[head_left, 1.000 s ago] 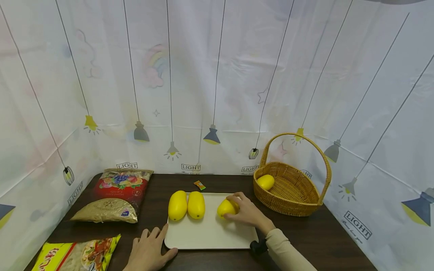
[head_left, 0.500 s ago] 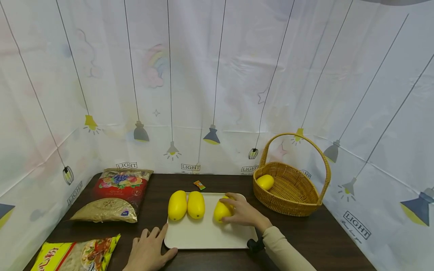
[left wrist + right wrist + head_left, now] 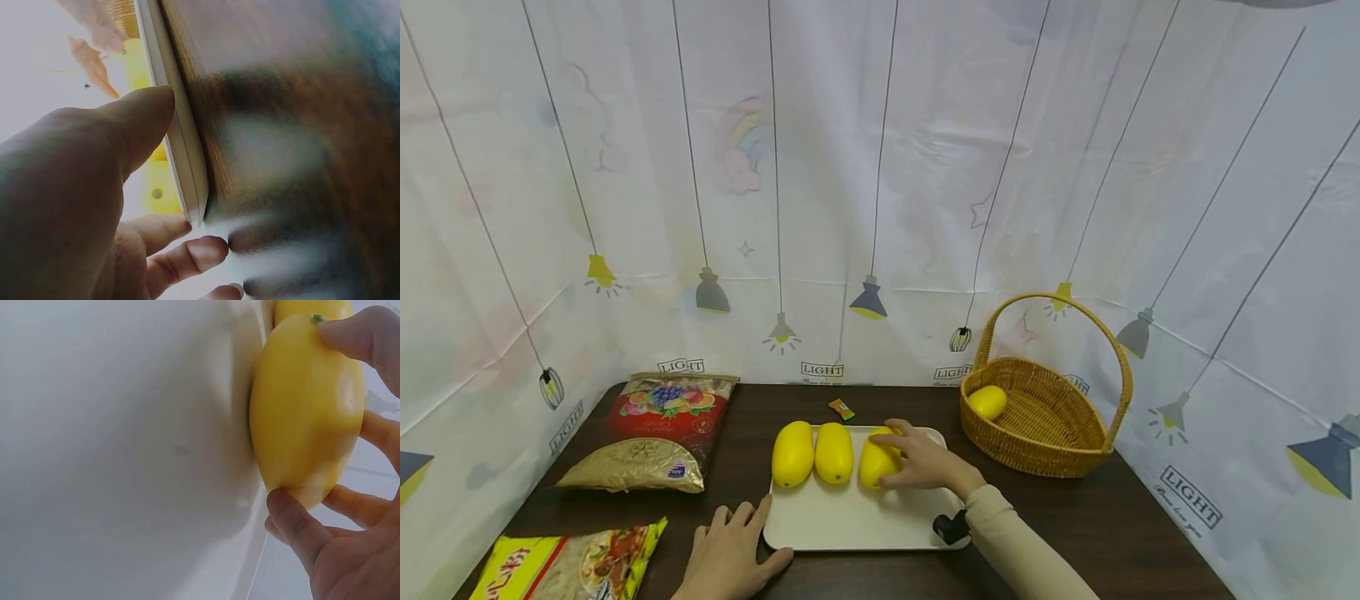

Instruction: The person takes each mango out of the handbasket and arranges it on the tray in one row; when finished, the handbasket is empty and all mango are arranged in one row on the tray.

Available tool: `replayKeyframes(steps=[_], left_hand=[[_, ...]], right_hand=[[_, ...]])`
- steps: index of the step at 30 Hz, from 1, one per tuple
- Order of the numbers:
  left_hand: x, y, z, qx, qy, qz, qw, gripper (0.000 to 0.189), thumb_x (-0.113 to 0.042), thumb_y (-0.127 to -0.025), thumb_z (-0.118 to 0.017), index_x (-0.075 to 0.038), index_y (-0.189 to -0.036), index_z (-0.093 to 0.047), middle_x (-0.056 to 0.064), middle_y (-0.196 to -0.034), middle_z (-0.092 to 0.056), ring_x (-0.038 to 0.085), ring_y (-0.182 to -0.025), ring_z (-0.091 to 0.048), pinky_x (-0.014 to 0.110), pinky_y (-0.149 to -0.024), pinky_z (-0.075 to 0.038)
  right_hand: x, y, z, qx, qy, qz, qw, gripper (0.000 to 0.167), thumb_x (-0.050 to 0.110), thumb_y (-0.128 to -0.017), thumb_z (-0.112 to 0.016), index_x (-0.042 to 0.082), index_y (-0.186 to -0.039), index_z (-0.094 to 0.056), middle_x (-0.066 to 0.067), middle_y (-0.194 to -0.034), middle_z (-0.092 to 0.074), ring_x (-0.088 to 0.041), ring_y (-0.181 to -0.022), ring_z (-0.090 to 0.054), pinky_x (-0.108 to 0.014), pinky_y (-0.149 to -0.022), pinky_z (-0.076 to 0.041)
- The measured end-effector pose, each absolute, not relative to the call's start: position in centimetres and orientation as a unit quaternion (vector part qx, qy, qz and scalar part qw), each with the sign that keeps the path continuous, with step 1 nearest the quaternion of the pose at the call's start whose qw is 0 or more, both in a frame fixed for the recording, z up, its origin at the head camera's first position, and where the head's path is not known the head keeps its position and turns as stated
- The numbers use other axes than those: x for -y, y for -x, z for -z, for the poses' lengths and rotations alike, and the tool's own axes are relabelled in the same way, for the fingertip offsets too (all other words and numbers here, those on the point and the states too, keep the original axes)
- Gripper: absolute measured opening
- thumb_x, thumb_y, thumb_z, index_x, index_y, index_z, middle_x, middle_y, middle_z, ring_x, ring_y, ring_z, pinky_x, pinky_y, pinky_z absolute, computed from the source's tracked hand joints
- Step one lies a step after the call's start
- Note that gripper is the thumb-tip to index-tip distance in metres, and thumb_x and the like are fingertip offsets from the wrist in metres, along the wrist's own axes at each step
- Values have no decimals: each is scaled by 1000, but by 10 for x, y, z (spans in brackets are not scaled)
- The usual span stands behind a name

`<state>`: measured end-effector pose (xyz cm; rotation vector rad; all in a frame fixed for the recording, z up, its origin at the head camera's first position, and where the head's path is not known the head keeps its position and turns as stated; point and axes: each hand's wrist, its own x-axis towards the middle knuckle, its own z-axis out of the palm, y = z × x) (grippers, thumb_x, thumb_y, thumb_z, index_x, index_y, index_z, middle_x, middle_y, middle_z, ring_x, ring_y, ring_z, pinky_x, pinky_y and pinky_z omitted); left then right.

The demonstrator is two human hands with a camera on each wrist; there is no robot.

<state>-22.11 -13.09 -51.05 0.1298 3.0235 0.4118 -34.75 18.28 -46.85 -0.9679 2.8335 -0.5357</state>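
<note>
On the white tray (image 3: 850, 521), my right hand (image 3: 928, 462) grips a yellow, mango-like oval fruit (image 3: 874, 463), with fingers and thumb spread around its ends. The right wrist view shows a small green stem spot on that fruit (image 3: 306, 406), which lies low against the tray surface. Two more such fruits, the left one (image 3: 793, 455) and the middle one (image 3: 833, 454), lie side by side on the tray's left part. My left hand (image 3: 730, 550) rests at the tray's near left corner, fingers spread, its thumb (image 3: 147, 112) touching the tray's rim.
A wicker basket (image 3: 1041, 462) with a tall handle stands at the back right, with one yellow fruit (image 3: 988, 402) inside. A small orange-green wrapped candy (image 3: 842, 409) lies behind the tray. At left are a red-gold candy bag (image 3: 655, 442) and a yellow food packet (image 3: 576, 562).
My right hand has moved left across the tray with its fruit, which has turned more upright and now lies closer to the other two. The left hand has stayed in place.
</note>
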Motion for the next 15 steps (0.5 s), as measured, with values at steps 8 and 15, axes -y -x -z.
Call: replayKeyframes(steps=[8,15], left_hand=[[131,223,511,-988,-35,-139,53,94,-76,-77,-67,-16,-147,-52,9,-119,-61,34,-101,-51,61,-81,-42],[131,223,512,-989,-38,-137,50,93,-76,-77,-67,-16,-147,-52,9,-119,-61,35,-102,-51,62,-82,-42]], right_hand=[[-174,352,470,-925,326,185,63,66,41,-85,-76,22,-144,-56,-22,-160,-32,-40,-137,-47,-54,-106,-48],[-173,353,470,-922,336,181,69,67,37,-84,-76,20,-145,-54,-20,-162,-30,-44,-139,-44,-61,-109,-43]])
